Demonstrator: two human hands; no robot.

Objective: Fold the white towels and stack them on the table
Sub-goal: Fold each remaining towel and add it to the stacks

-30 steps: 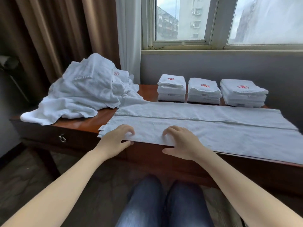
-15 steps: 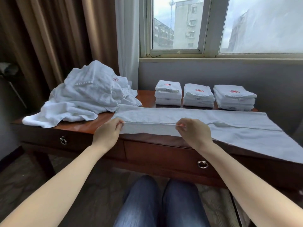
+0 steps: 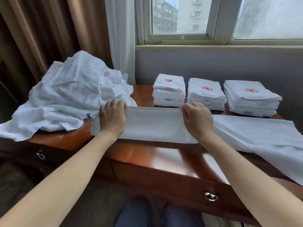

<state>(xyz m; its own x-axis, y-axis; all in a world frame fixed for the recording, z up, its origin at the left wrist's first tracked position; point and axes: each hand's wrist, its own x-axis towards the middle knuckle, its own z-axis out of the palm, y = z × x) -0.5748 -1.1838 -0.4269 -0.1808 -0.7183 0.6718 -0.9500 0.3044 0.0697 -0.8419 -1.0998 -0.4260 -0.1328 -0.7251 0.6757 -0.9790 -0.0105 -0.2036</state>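
A long white towel point(image 3: 154, 124) lies across the wooden table point(image 3: 142, 153). My left hand point(image 3: 112, 117) and my right hand point(image 3: 197, 119) each pinch its near edge, which is lifted and carried toward the far side. The towel's right part point(image 3: 255, 133) still lies flat and hangs over the table's front edge. A heap of unfolded white towels point(image 3: 68, 95) covers the table's left end. Three stacks of folded towels with red logos stand along the back: left stack point(image 3: 168, 92), middle stack point(image 3: 205, 94), right stack point(image 3: 249, 99).
The table has drawers with metal pulls point(image 3: 210, 196) in front. Brown curtains point(image 3: 49, 33) hang at the left, and a window point(image 3: 213, 18) above a grey wall sits behind the table. My knees point(image 3: 157, 213) are below the table's edge.
Both hands took hold of the towel's near edge, lifted it and carried it away from me over the towel. The camera moved closer to the table.
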